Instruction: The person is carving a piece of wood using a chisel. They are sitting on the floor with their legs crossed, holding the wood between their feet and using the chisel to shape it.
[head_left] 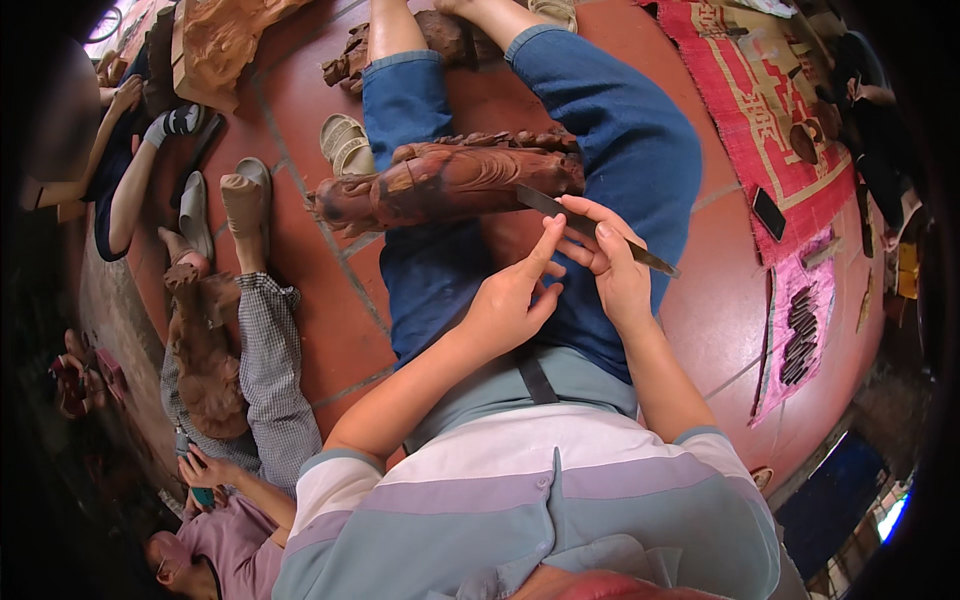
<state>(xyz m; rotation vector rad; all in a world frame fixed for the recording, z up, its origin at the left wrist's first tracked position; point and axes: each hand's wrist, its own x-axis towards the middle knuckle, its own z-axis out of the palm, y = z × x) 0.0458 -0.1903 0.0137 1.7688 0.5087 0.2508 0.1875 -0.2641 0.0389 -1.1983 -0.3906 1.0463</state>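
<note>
1. The flat metal blade (pixel 538 201) lies slantwise just right of centre in the frame, its dark left end over the right end of a carved piece of wood (pixel 450 183).
2. The right hand (pixel 615 255) holds the blade between thumb and fingers, near its middle.
3. The left hand (pixel 515 300), just left of it, is half open, with its index finger stretched to the blade; whether the fingertip touches, I cannot tell.
4. The carved wood lies crosswise in the upper middle of the frame, over the lower legs of blue jeans (pixel 635 130).
5. A pair of beige sandals (pixel 347 145) shows at its upper left, on the red tiled floor (pixel 345 335).
6. At the upper right, a phone (pixel 769 214) rests on a red mat (pixel 712 110); below, small dark tools (pixel 800 335) lie on a pink cloth (pixel 772 375).
7. At the lower left, a co-worker in checked trousers (pixel 268 335) has another carving (pixel 205 350) between the legs.
</note>
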